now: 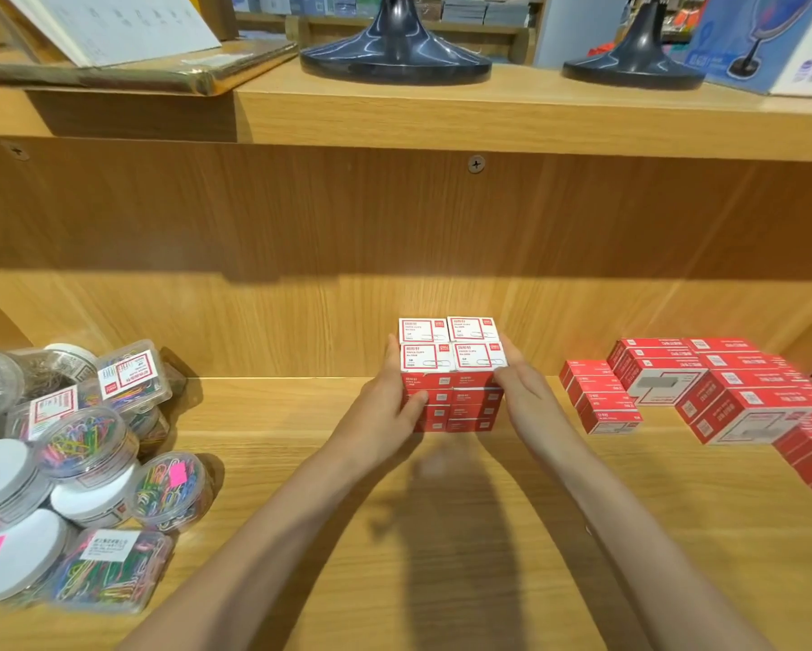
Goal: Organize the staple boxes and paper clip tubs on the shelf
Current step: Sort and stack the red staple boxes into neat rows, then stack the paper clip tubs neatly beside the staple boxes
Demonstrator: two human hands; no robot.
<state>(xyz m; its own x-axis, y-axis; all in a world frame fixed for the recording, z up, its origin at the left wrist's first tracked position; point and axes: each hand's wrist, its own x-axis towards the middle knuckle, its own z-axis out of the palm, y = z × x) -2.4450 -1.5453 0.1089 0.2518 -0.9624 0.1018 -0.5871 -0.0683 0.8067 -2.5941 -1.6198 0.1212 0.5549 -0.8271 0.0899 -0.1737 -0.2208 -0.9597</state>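
Note:
A block of small red-and-white paper clip boxes (451, 368), stacked several high and two wide, stands on the wooden shelf (300, 462) near the back wall. My left hand (385, 411) holds its left side, thumb curled onto the front. On the block's right side my right hand (521, 392) presses with straight fingers. To the right lie red staple boxes (718, 392) in uneven stacks. At the far left is a loose pile of clear paper clip tubs (84, 444), some with white lids.
An upper shelf (488, 115) overhangs, carrying two dark round stands (394, 58), an open book (113, 30) and a blue box (779, 44). Bare shelf wood lies between the tubs and the block, and in front of my arms.

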